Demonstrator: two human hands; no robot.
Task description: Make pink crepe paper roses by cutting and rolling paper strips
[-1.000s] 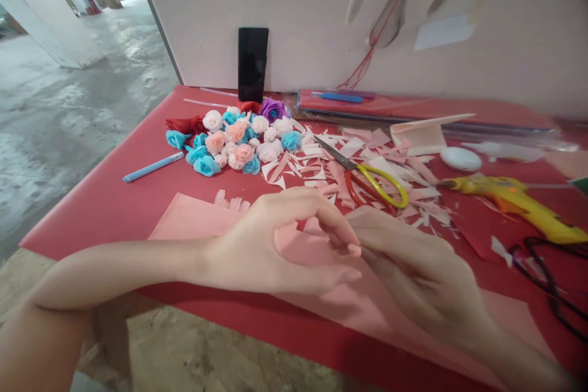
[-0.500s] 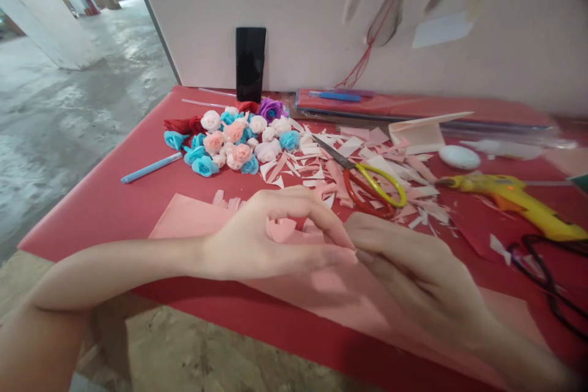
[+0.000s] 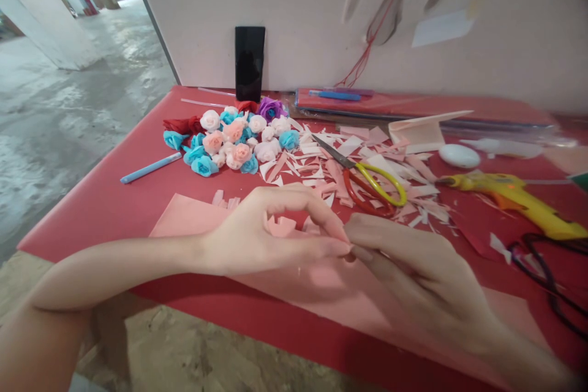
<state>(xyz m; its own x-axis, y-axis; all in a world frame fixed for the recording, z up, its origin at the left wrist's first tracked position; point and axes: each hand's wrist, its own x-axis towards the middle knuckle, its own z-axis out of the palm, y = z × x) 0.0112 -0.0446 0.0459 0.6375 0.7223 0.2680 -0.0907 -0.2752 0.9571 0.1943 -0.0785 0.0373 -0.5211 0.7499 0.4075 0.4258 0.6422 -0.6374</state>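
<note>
My left hand [image 3: 271, 236] reaches in from the left, its thumb and forefinger closed in a pinch. Against those fingertips rest the fingers of my right hand [image 3: 408, 275], also drawn together. Whatever sits between them is too small and covered to make out. Below both hands a pink paper sheet [image 3: 275, 285] lies along the front of the red table [image 3: 92, 208]. Small pink paper pieces [image 3: 281, 226] show through the gap of my left hand. Beyond my hands, scissors [image 3: 353, 165] with yellow and red handles lie on paper scraps [image 3: 316, 165].
Paper roses [image 3: 239, 153] in several colours are heaped at the back left, beside a blue pen [image 3: 151, 167]. A black phone [image 3: 249, 64] leans on the wall. To the right lie a yellow glue gun [image 3: 519, 196], its dark cord [image 3: 546, 282] and a white oval object [image 3: 459, 156].
My left fingertips have shifted slightly left, and the pinched fingers of both hands have turned a little against each other. Everything on the table stays in place.
</note>
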